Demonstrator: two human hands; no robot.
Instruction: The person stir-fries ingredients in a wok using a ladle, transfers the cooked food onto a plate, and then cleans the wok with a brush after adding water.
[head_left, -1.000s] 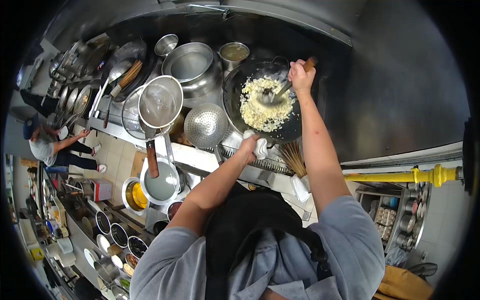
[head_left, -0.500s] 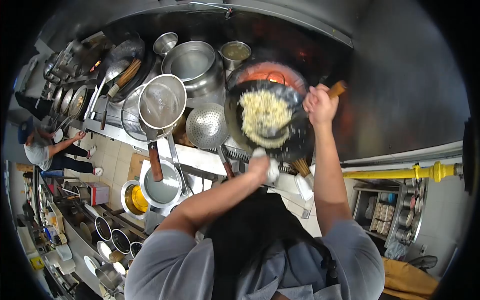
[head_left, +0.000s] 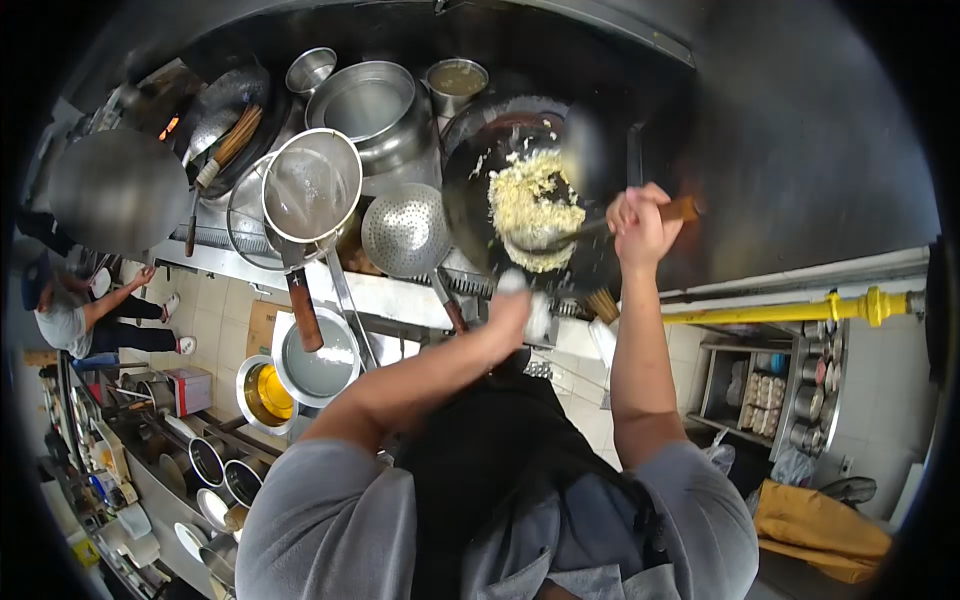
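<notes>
A dark wok (head_left: 470, 215) holds pale yellow and white bits of food (head_left: 525, 195). My left hand (head_left: 511, 318), blurred by motion, grips a white cloth (head_left: 538, 318) at the wok's near edge. To the right of the wok, my right hand (head_left: 643, 228) is closed around the wooden handle (head_left: 682, 209) of a ladle. The ladle's bowl (head_left: 535, 238) lies low in the food, partly hidden by it. Left of the wok rests a perforated skimmer (head_left: 407, 230).
Round strainers (head_left: 312, 186), a big steel pot (head_left: 362, 102) and a small pot (head_left: 457, 80) stand left of the wok. A bowl with yellow liquid (head_left: 270, 392) is below. Another person (head_left: 65, 315) stands far left. A yellow pipe (head_left: 770, 311) runs right.
The wok was drawn toward me off the burner and now sits slightly farther back. My right hand has moved right and down with the ladle. A blurred round shape now shows far left.
</notes>
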